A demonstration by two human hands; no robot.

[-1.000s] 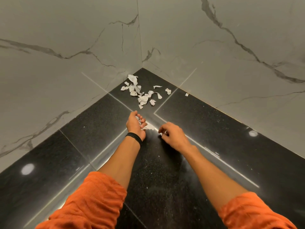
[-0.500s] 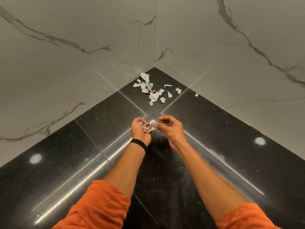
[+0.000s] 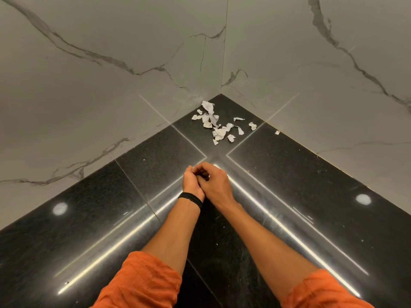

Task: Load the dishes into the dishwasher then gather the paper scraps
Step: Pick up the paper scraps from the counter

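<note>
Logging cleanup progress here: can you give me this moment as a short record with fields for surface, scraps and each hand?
surface: black polished slabs in a corner between marble-look walls
scraps: pile of paper scraps near the corner, apart from both hands; one stray scrap by the right wall
left hand: cupped, black wristband on its wrist
right hand: laid over the left hand, fingers curled
held: hidden between the hands, cannot tell

Left hand (image 3: 190, 183) against right hand (image 3: 217, 184)

Glossy black floor (image 3: 311, 196), veined marble walls (image 3: 89, 85).
</note>
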